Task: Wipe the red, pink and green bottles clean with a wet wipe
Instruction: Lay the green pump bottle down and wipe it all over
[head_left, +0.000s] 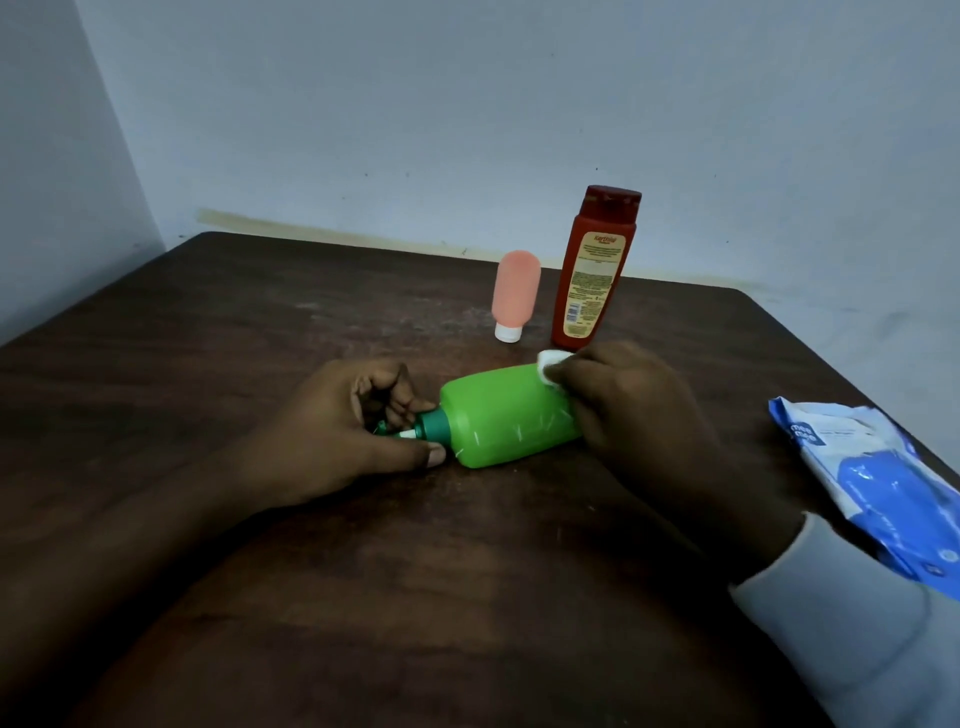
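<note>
A green pump bottle (506, 415) lies on its side in the middle of the dark wooden table (260, 322), pump end pointing left. My left hand (353, 423) grips its dark green neck and pump. My right hand (631, 405) holds a bunched white wet wipe (550, 364) and presses it against the bottle's far right end. Behind them a pink bottle (514, 293) stands upside down on its white cap. A red bottle (595, 267) stands upright just right of it.
A blue and white wet-wipe pack (872, 483) lies at the table's right edge, beside my right forearm. A pale wall runs along the table's far side and left side.
</note>
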